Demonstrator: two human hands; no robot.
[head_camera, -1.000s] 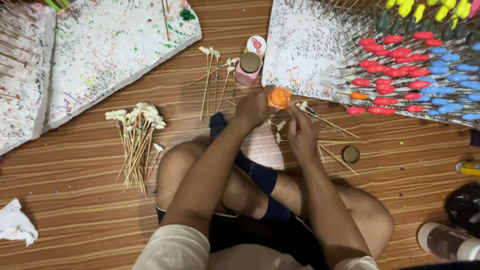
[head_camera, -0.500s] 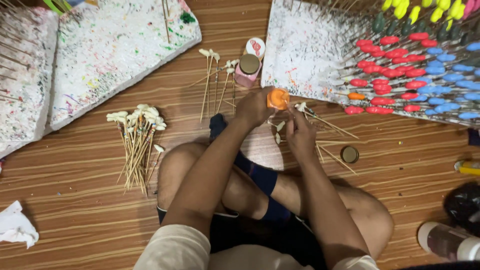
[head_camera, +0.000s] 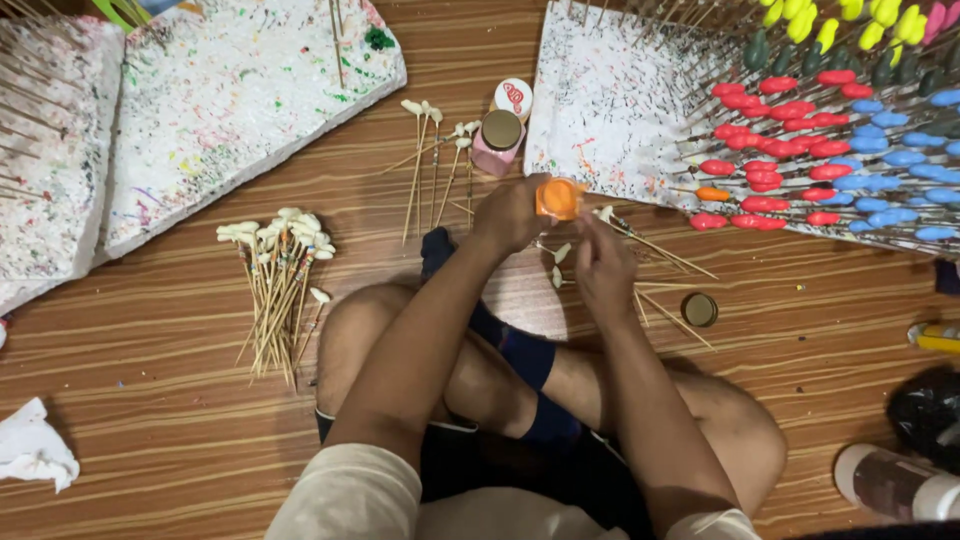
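The left hand (head_camera: 512, 212) has its fingers closed around a small orange pot (head_camera: 558, 197), held up above the crossed legs. The right hand (head_camera: 603, 268) sits just beside and below it, fingers curled in a pinching grip; it seems to have hold of a thin stick, though what exactly sits between the fingers is too small to tell. A few white-tipped sticks (head_camera: 560, 255) lie on the floor right under the hands.

The person sits cross-legged on a wooden floor (head_camera: 150, 400) with striped grain. Ahead of the hands stands a pink jar with a gold lid (head_camera: 499, 140), a round white lid (head_camera: 514, 97) next to it, and more loose sticks (head_camera: 428, 150) fanned out to its left. A bundle of white-tipped sticks (head_camera: 277, 280) lies near the left knee. A small gold lid (head_camera: 699, 309) rests on the floor by the right knee.

To the right, a paint-spattered white foam board (head_camera: 610, 100) holds rows of sticks with red, blue, yellow and dark green tips (head_camera: 850, 150). Two more spattered foam boards (head_camera: 230, 100) lie to the left. A crumpled white cloth (head_camera: 35, 455) sits at the lower left.
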